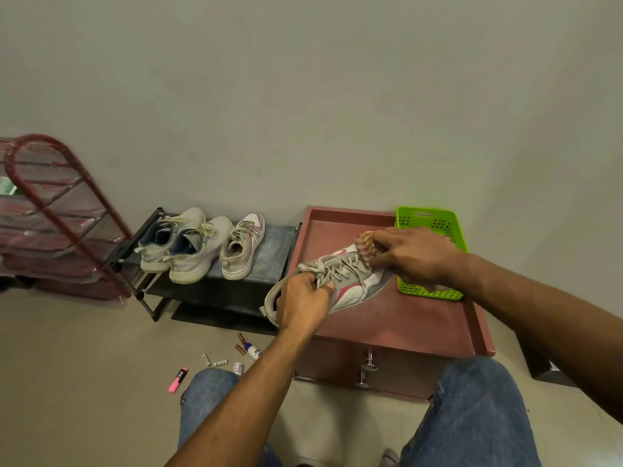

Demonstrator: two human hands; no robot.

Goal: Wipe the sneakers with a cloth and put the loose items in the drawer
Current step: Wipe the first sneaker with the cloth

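Head view. A grey-and-white sneaker [340,281] with red side stripes lies tilted on the red-brown top of a low drawer cabinet [397,318], between the two hands. The left hand [303,298] grips its heel end, fingers curled over the collar and laces; the right hand [411,254] pinches a striped cloth [365,246] against the toe end. Most of the cloth is hidden under the fingers, and the sneaker's heel is partly covered by the left hand. Just beside the right hand stands a green perforated plastic basket [435,224], its contents hard to make out. The cabinet front carries two metal handles [367,365], both drawers closed. On a dark low rack [269,251] to the left rest three more pale mesh sneakers [199,244], laces loose. On the floor [84,365] near the left forearm lie a pink highlighter [178,379], several batteries [215,361] and a white-and-blue marker [253,351], too small to read. A red wire shelf [50,214] wrapped in clear film is cut off at the left edge.
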